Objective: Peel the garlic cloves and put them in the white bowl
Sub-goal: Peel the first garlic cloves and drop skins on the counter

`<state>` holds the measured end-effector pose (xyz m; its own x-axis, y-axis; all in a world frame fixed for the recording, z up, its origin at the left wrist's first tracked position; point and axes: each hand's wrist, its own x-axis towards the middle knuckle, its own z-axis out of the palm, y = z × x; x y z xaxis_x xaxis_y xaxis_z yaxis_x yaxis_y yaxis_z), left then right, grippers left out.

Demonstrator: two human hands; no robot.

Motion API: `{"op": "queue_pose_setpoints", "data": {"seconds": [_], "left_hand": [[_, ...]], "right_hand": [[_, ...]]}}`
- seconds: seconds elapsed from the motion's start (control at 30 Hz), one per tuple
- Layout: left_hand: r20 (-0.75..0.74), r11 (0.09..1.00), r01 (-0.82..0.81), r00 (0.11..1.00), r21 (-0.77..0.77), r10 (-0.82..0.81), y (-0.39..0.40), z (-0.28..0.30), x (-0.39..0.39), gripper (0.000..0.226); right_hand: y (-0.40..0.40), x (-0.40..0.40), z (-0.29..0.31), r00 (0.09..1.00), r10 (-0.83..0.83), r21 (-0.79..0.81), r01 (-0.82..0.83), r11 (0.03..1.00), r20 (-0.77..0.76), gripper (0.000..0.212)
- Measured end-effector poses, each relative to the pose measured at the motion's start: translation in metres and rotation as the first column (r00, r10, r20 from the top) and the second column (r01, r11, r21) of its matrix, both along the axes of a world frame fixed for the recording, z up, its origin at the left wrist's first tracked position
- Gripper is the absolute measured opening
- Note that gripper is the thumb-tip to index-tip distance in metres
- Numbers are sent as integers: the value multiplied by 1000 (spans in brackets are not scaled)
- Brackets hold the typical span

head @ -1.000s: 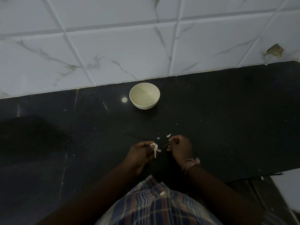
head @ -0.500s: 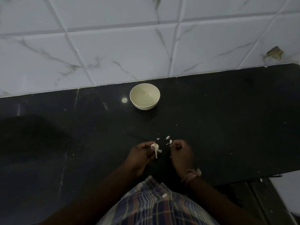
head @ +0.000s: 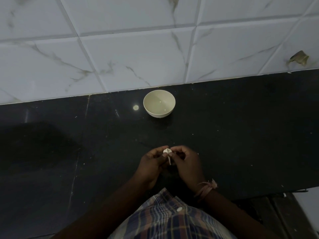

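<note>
A small pale garlic clove [head: 167, 151] sits between my two hands, just above the black counter [head: 241, 135], with a thin strip of skin hanging down from it. My left hand [head: 152, 163] pinches the clove from the left. My right hand [head: 185, 163] meets it from the right, fingertips curled onto the clove's skin. The white bowl [head: 159, 103] stands farther back near the wall; I see nothing in it.
A marbled white tile wall [head: 138, 57] rises behind the counter. A brown scrap [head: 298, 58] clings to the tiles at far right. The counter's front edge drops off at lower right, beside a pale surface [head: 309, 204]. My plaid shirt fills the bottom.
My right hand has moved left and closed onto the clove held by my left hand. The loose skin flakes seen on the counter earlier are now hidden by the hands.
</note>
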<state>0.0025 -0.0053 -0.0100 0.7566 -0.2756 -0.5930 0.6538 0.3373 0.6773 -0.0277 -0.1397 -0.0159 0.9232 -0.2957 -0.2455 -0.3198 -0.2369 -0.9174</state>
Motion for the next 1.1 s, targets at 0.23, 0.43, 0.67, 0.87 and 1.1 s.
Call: {"op": "queue_pose_setpoints", "data": {"seconds": [0.23,0.43,0.67,0.87,1.1], "left_hand": [[75,1000,-25,997,9,24,1,5,1,29],[129,997,-16,992,81,5,5,5,2,28],[177,994,14,984,105,-33,0,9,1,28],[234,979,-7,971,203,-41,-3,13,1,27],[306,943,-18,948,331,-89,-5,18,3,26]], "right_hand": [[5,1,6,996,-31,-54,35,998,82,10],[4,1,10,996,-4,-25,6,1000,89,7],[5,6,20,992,-119,151,113,982,36,2],[12,7,18,981,-192,160,187,969,19,6],[12,8,24,983,-182,162,184,970,-28,9]]}}
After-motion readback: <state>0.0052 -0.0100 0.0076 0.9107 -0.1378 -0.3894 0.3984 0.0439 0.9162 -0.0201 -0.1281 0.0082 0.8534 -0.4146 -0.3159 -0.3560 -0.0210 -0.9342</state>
